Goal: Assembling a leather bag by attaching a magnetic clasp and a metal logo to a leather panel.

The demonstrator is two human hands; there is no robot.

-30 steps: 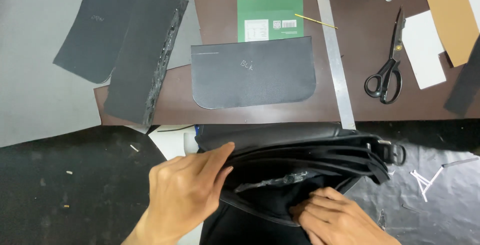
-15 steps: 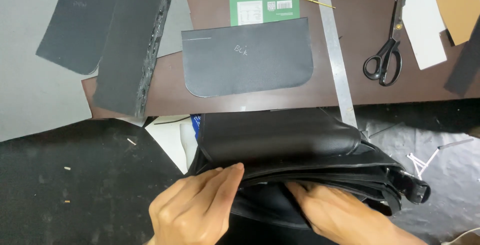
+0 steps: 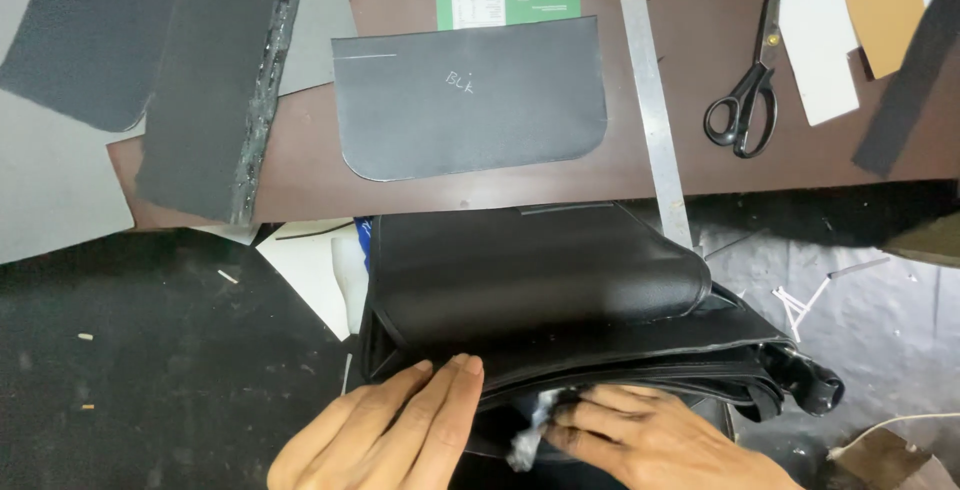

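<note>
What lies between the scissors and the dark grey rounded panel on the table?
In the head view, a long metal ruler lies between the scissors and the grey panel.
</note>
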